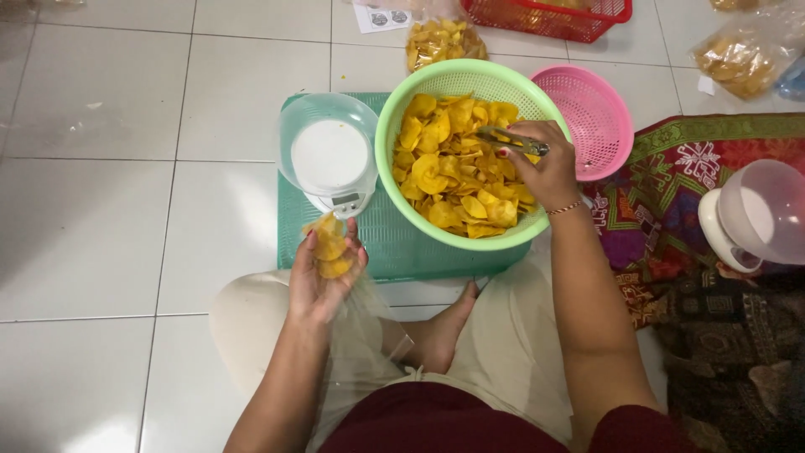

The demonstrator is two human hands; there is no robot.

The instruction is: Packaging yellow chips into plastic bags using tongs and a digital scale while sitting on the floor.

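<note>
A light green colander basket full of yellow chips stands on a teal mat on the tiled floor. My right hand reaches into the basket and grips metal tongs over the chips. My left hand holds a clear plastic bag open near my lap, with a few chips at its mouth. A white kitchen scale with a clear bowl sits left of the basket, just beyond my left hand.
An empty pink colander sits right of the green one. A second scale rests on a patterned cloth at the right. Bagged chips and a red basket lie at the far edge, more bags at top right.
</note>
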